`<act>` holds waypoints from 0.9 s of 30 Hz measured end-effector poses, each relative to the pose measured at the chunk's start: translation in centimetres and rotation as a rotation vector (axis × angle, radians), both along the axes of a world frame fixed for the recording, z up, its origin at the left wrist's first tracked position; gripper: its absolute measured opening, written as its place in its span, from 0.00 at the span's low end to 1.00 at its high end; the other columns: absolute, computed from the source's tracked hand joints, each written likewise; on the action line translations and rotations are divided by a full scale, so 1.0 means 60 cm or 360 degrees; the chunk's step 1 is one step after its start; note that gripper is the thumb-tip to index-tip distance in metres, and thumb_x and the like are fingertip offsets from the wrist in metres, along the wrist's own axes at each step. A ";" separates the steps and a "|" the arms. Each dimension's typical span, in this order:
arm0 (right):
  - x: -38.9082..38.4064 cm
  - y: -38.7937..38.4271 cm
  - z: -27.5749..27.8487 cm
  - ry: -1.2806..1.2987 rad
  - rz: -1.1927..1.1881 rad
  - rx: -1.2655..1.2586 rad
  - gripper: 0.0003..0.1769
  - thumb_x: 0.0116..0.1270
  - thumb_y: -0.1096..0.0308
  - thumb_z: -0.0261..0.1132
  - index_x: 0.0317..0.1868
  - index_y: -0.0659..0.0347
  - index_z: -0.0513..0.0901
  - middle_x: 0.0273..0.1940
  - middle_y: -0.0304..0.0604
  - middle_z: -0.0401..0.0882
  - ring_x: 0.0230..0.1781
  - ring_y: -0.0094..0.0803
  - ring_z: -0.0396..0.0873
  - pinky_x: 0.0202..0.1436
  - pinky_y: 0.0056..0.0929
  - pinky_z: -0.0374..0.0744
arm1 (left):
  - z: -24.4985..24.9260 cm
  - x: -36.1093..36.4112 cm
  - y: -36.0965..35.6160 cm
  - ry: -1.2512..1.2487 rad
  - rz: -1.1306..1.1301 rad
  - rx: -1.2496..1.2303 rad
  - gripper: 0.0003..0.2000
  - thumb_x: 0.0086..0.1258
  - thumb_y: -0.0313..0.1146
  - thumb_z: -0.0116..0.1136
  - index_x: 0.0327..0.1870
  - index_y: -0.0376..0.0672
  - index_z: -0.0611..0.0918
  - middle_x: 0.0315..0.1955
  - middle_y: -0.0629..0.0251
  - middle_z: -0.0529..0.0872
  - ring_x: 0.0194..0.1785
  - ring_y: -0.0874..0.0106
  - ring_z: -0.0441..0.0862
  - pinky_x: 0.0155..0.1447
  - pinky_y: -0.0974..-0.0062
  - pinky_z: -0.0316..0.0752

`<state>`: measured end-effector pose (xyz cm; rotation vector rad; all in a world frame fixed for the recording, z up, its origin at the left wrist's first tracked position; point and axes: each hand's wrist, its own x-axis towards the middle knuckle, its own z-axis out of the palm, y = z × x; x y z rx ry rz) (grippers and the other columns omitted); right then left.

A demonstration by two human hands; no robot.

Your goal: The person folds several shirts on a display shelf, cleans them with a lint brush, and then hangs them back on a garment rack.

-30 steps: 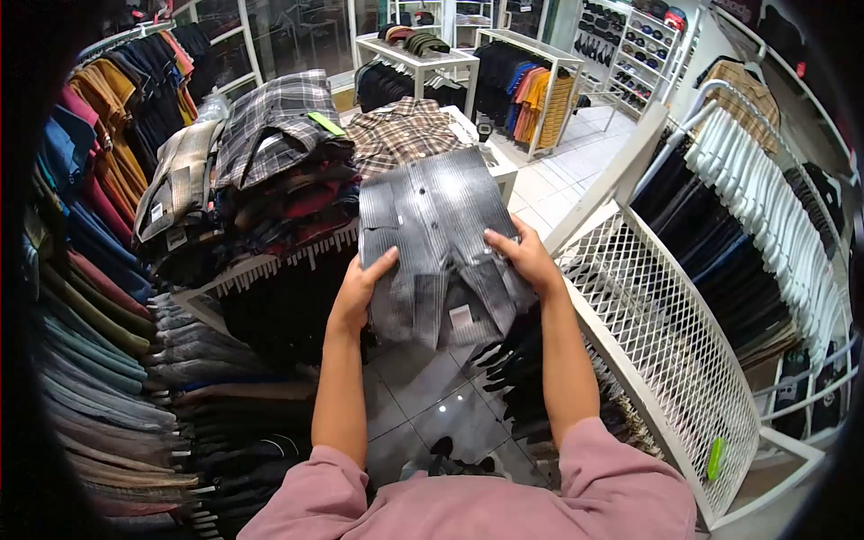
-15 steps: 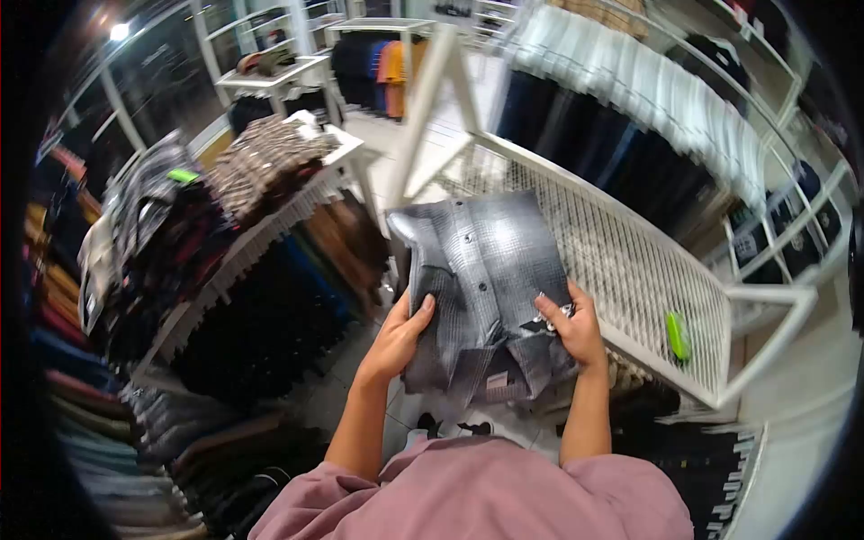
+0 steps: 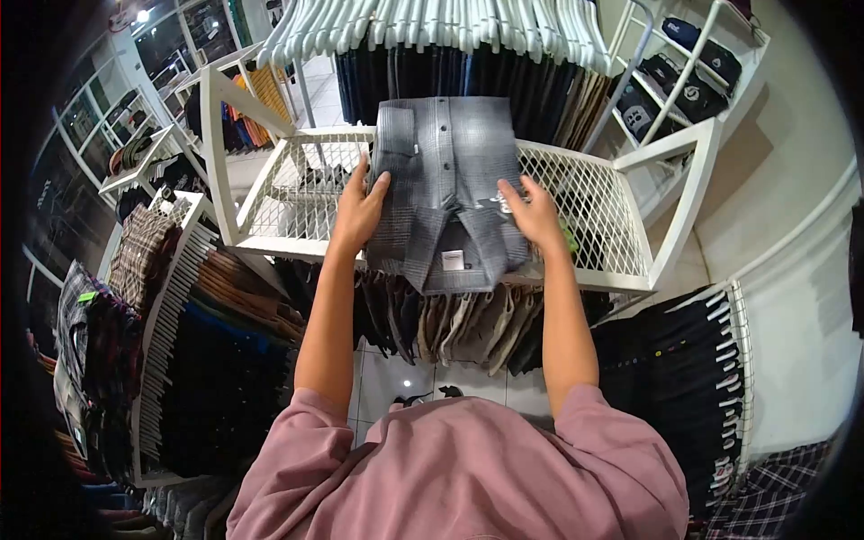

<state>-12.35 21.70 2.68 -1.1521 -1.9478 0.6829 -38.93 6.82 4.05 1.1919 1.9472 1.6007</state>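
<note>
A folded grey plaid button-up shirt (image 3: 447,180) lies face up over the white mesh shelf (image 3: 594,193), its collar and neck label toward me. Whether it rests fully on the mesh cannot be seen. My left hand (image 3: 360,205) grips its left edge, thumb on top and fingers along the side. On the opposite edge, my right hand (image 3: 533,214) holds it the same way, beside a small white tag. Part of each hand's grip is hidden by the shirt. A green object (image 3: 569,238) sits on the mesh by my right wrist.
White hangers (image 3: 432,25) with dark trousers hang behind the shelf. More trousers (image 3: 450,319) hang beneath it. At left stands a rack with folded plaid shirts (image 3: 139,247). Black garments (image 3: 670,378) hang at right, and caps (image 3: 693,90) fill a wall rack.
My view has turned to face the mesh shelf squarely. Both hands have carried the shirt forward from in front of the shelf to over its middle.
</note>
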 end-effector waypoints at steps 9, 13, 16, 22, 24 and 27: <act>0.143 -0.086 -0.043 -0.0549 -0.0462 0.0612 0.29 0.65 0.59 0.73 0.67 0.51 0.83 0.62 0.51 0.75 0.63 0.52 0.74 0.66 0.45 0.72 | -0.034 0.185 -0.038 0.0895 0.0031 0.0085 0.17 0.71 0.36 0.68 0.56 0.36 0.85 0.54 0.45 0.85 0.61 0.47 0.80 0.66 0.54 0.74; 0.168 -0.066 -0.068 -0.0417 -0.0279 0.0211 0.27 0.69 0.64 0.71 0.69 0.52 0.81 0.61 0.56 0.81 0.63 0.51 0.79 0.69 0.50 0.73 | -0.051 0.253 -0.004 0.1062 -0.0354 0.0234 0.18 0.68 0.37 0.69 0.53 0.35 0.86 0.51 0.49 0.86 0.62 0.47 0.79 0.67 0.52 0.70; 0.198 -0.057 -0.073 -0.0459 -0.0537 0.0405 0.27 0.68 0.65 0.71 0.68 0.56 0.81 0.62 0.55 0.78 0.63 0.53 0.76 0.69 0.49 0.73 | -0.062 0.285 0.011 0.1186 -0.0436 0.0095 0.23 0.66 0.44 0.71 0.56 0.37 0.86 0.57 0.50 0.84 0.66 0.50 0.76 0.71 0.52 0.67; 0.277 -0.008 -0.090 -0.0394 -0.0848 0.0383 0.27 0.66 0.63 0.73 0.65 0.58 0.82 0.59 0.55 0.79 0.61 0.54 0.76 0.66 0.48 0.73 | -0.104 0.296 0.031 0.1352 -0.0324 0.0147 0.24 0.66 0.42 0.70 0.61 0.40 0.84 0.58 0.53 0.83 0.65 0.53 0.76 0.69 0.52 0.65; 0.256 -0.025 -0.080 -0.0536 -0.0989 0.0668 0.27 0.66 0.61 0.72 0.65 0.58 0.82 0.59 0.54 0.79 0.60 0.53 0.77 0.66 0.48 0.73 | -0.113 0.288 0.038 0.1397 -0.0327 0.0187 0.22 0.65 0.38 0.68 0.60 0.41 0.85 0.55 0.57 0.85 0.64 0.55 0.77 0.68 0.53 0.66; 0.192 -0.054 -0.053 -0.0377 -0.0850 0.0797 0.24 0.66 0.58 0.72 0.61 0.56 0.84 0.54 0.51 0.83 0.58 0.50 0.79 0.66 0.46 0.72 | -0.102 0.283 0.042 0.1349 -0.0371 0.0188 0.20 0.60 0.33 0.68 0.55 0.41 0.87 0.46 0.61 0.88 0.56 0.58 0.80 0.60 0.57 0.69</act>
